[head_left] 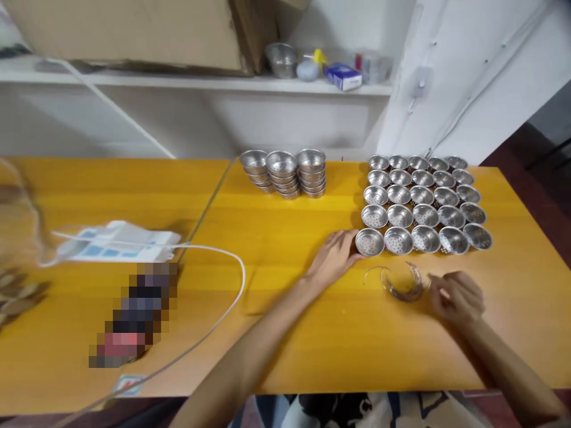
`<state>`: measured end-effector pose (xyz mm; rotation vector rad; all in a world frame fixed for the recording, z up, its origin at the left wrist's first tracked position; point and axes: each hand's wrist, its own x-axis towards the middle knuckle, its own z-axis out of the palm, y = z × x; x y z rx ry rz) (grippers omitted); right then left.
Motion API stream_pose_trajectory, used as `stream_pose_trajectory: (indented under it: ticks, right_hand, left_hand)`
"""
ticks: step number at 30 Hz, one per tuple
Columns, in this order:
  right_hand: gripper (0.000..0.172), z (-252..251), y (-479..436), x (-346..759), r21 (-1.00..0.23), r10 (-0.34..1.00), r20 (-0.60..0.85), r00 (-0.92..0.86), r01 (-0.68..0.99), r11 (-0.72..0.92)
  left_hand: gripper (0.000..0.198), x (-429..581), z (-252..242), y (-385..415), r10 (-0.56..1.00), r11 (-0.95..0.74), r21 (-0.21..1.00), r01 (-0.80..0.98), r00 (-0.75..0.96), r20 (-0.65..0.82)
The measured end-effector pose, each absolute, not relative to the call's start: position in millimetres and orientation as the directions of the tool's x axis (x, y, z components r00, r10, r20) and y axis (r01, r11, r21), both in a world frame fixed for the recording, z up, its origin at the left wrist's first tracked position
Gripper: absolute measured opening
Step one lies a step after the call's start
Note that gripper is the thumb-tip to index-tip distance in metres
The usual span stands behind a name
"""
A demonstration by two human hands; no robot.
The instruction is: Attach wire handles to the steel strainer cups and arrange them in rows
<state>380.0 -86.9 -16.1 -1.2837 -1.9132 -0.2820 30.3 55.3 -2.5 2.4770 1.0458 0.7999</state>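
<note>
My left hand (334, 257) reaches to the near left corner of a block of perforated metal cups, its thumb and fingers closed against the side of one perforated metal cup (370, 243). A loose bundle of thin curved metal wires (408, 286) lies on the table in front of the cups. Just right of the bundle is my right hand (459, 297), curled with thumb and index finger together in a pinch. What sits between those fingertips, if anything, is too small and blurred to make out.
Several nested stacks of similar cups (282, 169) stand at the table's back. On the left lie a white power strip (118, 244), a looping white cable (243, 270) and a pixelated object (136, 315). A shelf (178, 82) behind carries a cardboard box (134, 32) and a metal bowl (282, 59).
</note>
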Motion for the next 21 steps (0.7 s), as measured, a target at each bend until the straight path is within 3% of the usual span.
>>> stream_pose_trajectory:
  ticks: [2, 6, 9, 11, 14, 16, 18, 21]
  right_hand:
    - [0.02, -13, -77, 396, -0.116, 0.605, 0.79, -0.101, 0.944, 0.309]
    - [0.01, -12, -60, 420, -0.06, 0.592, 0.805, -0.043, 0.987, 0.152]
    - [0.007, -15, -60, 425, -0.146, 0.682, 0.725, 0.098, 0.989, 0.014]
    - [0.009, -15, -65, 423, -0.221, 0.725, 0.672, 0.15, 0.975, 0.003]
    - [0.009, -10, -72, 412, -0.261, 0.796, 0.601, 0.077, 0.96, 0.104]
    - [0.011, -4, -75, 399, -0.269, 0.829, 0.554, -0.079, 0.925, 0.268]
    - [0.016, 3, -77, 382, -0.259, 0.8, 0.522, -0.297, 0.838, 0.48]
    - [0.037, 11, -80, 356, -0.21, 0.684, 0.46, -0.567, 0.679, 0.704]
  left_hand:
    - [0.052, 34, -3, 55, 0.738, -0.671, 0.466, 0.577, 0.579, 0.346]
    - [0.057, 30, -1, 49, 0.727, -0.681, 0.461, 0.569, 0.601, 0.333]
    - [0.048, 21, 0, 46, 0.709, -0.698, 0.469, 0.542, 0.616, 0.343]
    - [0.037, 18, -1, 46, 0.707, -0.702, 0.461, 0.543, 0.611, 0.356]
    - [0.031, 19, -3, 51, 0.718, -0.694, 0.449, 0.562, 0.583, 0.379]
    - [0.027, 20, -3, 56, 0.716, -0.697, 0.445, 0.562, 0.582, 0.386]
    - [0.021, 19, -3, 60, 0.712, -0.7, 0.442, 0.562, 0.596, 0.371]
    - [0.023, 6, 0, 60, 0.711, -0.699, 0.435, 0.567, 0.616, 0.339]
